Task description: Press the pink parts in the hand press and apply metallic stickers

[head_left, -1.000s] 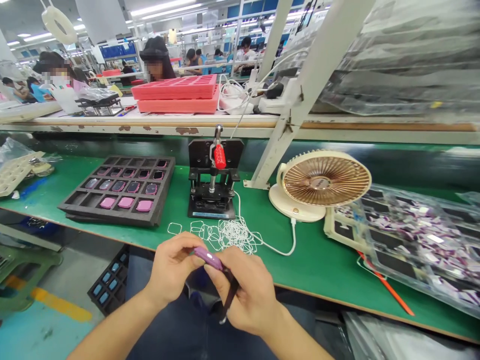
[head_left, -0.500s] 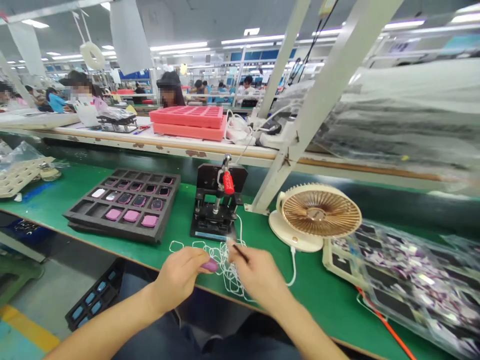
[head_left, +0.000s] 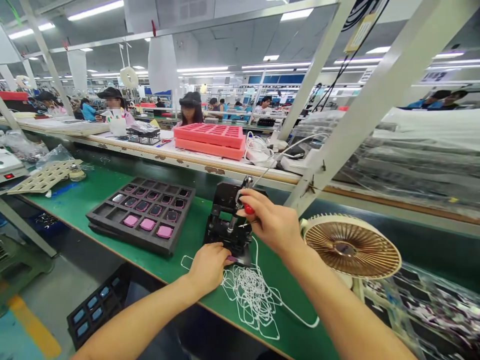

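My left hand [head_left: 210, 266] is closed on a small purple piece [head_left: 231, 259] at the front edge of a black clamp fixture [head_left: 225, 235]. Only the piece's end shows past my fingers. My right hand [head_left: 272, 220] grips the red handle [head_left: 248, 208] of the fixture's toggle clamp, thumb and fingers round it. A tangled heap of thin white rings [head_left: 255, 295] lies on the green bench just below the fixture, with a few loose rings near my left wrist.
Left of the fixture sits a black foam tray [head_left: 150, 240] with dark-faced and pink pieces in its pockets. A cream fan [head_left: 348, 250] stands at right, beside bagged parts [head_left: 438, 300]. Red foam trays [head_left: 210, 140] rest on the shelf; a slanted white post [head_left: 348, 120] crosses at right.
My right hand has moved from above the white rings, where it held a thin dark tool, up to the red handle. My left hand has brought the purple piece to the fixture. The view has shifted.
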`<state>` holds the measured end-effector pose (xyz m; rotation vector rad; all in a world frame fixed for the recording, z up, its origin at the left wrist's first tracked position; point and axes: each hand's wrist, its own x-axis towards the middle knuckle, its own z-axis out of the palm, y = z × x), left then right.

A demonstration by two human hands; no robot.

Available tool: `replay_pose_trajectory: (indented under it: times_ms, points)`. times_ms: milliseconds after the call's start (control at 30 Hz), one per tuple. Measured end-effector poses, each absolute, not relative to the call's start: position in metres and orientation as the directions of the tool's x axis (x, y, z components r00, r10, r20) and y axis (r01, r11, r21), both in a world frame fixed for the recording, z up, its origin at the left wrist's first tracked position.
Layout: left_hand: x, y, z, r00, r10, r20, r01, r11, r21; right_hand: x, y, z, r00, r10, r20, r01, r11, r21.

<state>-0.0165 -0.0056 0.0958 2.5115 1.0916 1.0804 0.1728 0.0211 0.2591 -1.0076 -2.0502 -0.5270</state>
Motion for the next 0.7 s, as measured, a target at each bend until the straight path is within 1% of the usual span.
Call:
replay_pose_trajectory:
  times_ms: [67,133,167,200,233,267,333,367,400,467,500,567,633,700]
  points:
    - [-0.018,-0.006,0.094,0.475,0.695,0.540,0.538,-0.715,0.448,0.170,0.028,0.281,-0.233,0.481,0.845,0.811,0.576,-0.104]
    - [-0.023,-0.008,0.095,0.480,0.692,0.540,0.504,-0.721,0.476,0.168,0.028,0.301,-0.046,0.433,0.900,0.825,0.524,-0.209]
    - [-0.027,-0.008,0.096,0.467,0.696,0.545,0.487,-0.717,0.499,0.169,0.025,0.306,0.036,0.389,0.921,0.831,0.500,-0.244]
    - [-0.033,-0.010,0.098,0.442,0.708,0.551,0.474,-0.706,0.526,0.170,0.019,0.304,0.081,0.362,0.929,0.833,0.487,-0.263]
    - [-0.040,-0.011,0.100,0.405,0.725,0.557,0.464,-0.688,0.558,0.171,0.010,0.296,0.084,0.367,0.927,0.832,0.486,-0.267]
    - [-0.048,-0.013,0.101,0.362,0.745,0.560,0.457,-0.666,0.590,0.172,0.000,0.281,0.048,0.397,0.916,0.829,0.496,-0.259]
    - [-0.064,-0.019,0.104,0.280,0.783,0.556,0.447,-0.618,0.647,0.171,-0.020,0.236,-0.142,0.564,0.813,0.832,0.513,-0.210]
    - [-0.072,-0.024,0.105,0.249,0.796,0.552,0.443,-0.600,0.666,0.171,-0.027,0.211,-0.234,0.654,0.720,0.839,0.510,-0.190]
    - [-0.078,-0.028,0.105,0.226,0.804,0.550,0.440,-0.588,0.679,0.170,-0.030,0.186,-0.305,0.746,0.591,0.858,0.485,-0.170]
    - [-0.087,-0.039,0.105,0.196,0.808,0.555,0.442,-0.578,0.686,0.170,-0.026,0.146,-0.348,0.836,0.424,0.885,0.442,-0.147]
    - [-0.089,-0.043,0.104,0.185,0.807,0.561,0.444,-0.578,0.684,0.171,-0.019,0.133,-0.348,0.857,0.379,0.895,0.424,-0.139]
    - [-0.090,-0.050,0.103,0.162,0.801,0.576,0.450,-0.579,0.680,0.172,-0.001,0.120,-0.349,0.870,0.349,0.900,0.415,-0.134]
    - [-0.089,-0.053,0.104,0.147,0.787,0.599,0.466,-0.589,0.660,0.173,0.016,0.120,-0.367,0.873,0.322,0.895,0.426,-0.134]
    - [-0.088,-0.051,0.107,0.158,0.758,0.633,0.495,-0.616,0.613,0.174,0.028,0.124,-0.389,0.867,0.313,0.882,0.448,-0.145]
